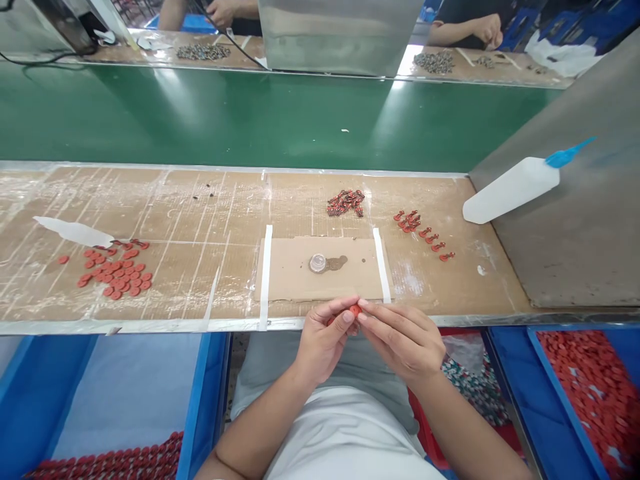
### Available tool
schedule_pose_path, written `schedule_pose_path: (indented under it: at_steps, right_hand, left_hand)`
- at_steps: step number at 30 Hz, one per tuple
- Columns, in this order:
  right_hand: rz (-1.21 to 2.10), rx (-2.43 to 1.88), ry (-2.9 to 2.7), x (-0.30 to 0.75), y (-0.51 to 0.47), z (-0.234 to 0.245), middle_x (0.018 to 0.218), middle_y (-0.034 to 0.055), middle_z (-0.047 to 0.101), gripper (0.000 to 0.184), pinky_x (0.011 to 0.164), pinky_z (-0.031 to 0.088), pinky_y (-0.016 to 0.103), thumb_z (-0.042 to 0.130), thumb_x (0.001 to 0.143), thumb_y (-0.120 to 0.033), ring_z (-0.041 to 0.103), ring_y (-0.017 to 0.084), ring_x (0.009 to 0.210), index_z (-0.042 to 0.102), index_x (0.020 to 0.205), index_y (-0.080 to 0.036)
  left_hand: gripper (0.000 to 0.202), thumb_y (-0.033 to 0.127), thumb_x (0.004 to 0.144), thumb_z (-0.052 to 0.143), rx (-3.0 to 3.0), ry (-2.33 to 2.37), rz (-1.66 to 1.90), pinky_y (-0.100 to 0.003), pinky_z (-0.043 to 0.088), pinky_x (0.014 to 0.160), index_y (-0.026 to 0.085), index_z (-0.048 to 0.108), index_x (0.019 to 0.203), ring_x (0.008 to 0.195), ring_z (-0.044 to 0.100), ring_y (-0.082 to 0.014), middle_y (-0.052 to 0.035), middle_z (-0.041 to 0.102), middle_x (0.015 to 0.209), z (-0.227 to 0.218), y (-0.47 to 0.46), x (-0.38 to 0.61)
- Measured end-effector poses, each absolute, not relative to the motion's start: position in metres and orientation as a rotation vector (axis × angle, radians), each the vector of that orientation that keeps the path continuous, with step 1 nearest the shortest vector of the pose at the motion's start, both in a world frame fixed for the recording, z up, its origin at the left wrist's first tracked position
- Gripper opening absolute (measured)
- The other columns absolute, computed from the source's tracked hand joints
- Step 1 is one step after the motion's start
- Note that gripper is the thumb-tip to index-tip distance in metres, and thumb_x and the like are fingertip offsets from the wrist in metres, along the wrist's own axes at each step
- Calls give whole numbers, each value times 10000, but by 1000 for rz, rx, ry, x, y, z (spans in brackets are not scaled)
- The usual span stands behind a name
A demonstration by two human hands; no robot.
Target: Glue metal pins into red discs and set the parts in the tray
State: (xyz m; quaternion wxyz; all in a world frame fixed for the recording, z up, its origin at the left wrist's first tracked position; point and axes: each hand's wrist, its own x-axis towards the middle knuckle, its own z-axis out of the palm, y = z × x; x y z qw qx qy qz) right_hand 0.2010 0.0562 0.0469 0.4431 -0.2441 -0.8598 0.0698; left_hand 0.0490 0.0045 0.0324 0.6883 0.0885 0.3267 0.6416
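Observation:
A small red disc (355, 310) is held at the table's front edge, in front of my body. My left hand (323, 340) pinches it between thumb and fingers. The fingertips of my right hand (407, 340) close on the same disc from the right; they partly hide it. Just beyond my hands lies a cardboard pad (290, 267), taped down at both sides. On the pad stands a small clear round cup (317, 263) next to a dark wet stain. Past the pad is a small pile of red and dark metal parts (345, 203).
Red discs (120, 275) lie in a heap at left, near a white strip (75, 231). At right are red discs with metal stems (433, 238) and a tilted white squeeze bottle (513, 190). Blue bins (193, 407) flank my lap. Other people's hands (487, 30) work beyond the green belt (300, 120).

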Motion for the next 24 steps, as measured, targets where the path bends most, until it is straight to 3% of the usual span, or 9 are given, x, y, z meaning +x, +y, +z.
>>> schedule_pose_path:
  at_steps: [6, 10, 16, 20, 24]
  right_hand:
    - [117, -630, -2105, 198, 55, 42, 1171, 65, 743, 483, 715, 613, 357, 749, 803, -122, 731, 234, 967, 677, 1242, -310]
    - [142, -679, -2104, 190, 54, 47, 1207, 55, 728, 469, 761, 597, 390, 749, 791, -94, 713, 235, 976, 682, 1191, -330]
    - [77, -641, -2155, 181, 58, 58, 1142, 65, 749, 442, 807, 576, 403, 787, 756, -113, 704, 244, 981, 683, 1142, -301]
    - [41, -599, -2161, 179, 65, 58, 992, 38, 753, 420, 837, 570, 398, 779, 774, -147, 700, 228, 958, 680, 1141, -326]
    - [31, -486, -2209, 177, 74, 57, 946, 35, 718, 372, 890, 563, 403, 767, 779, -129, 691, 211, 966, 682, 1098, -300]
  left_hand:
    - [275, 308, 717, 853, 152, 654, 1355, -199, 467, 646, 206, 799, 966, 708, 617, -80, -60, 768, 928, 33, 4, 45]
    - [260, 295, 697, 866, 172, 697, 1374, -210, 483, 650, 206, 805, 934, 699, 630, -90, -58, 771, 888, 32, 4, 43]
    - [260, 218, 658, 883, 248, 751, 1481, -244, 520, 757, 216, 809, 907, 875, 683, -151, -62, 775, 976, 30, 4, 39]
    - [298, 301, 698, 864, 164, 701, 1408, -217, 477, 642, 183, 801, 964, 736, 645, -110, -71, 769, 872, 30, 3, 33]
    - [270, 308, 680, 878, 123, 684, 1433, -203, 456, 611, 177, 807, 905, 672, 603, -82, -56, 756, 804, 30, 2, 27]
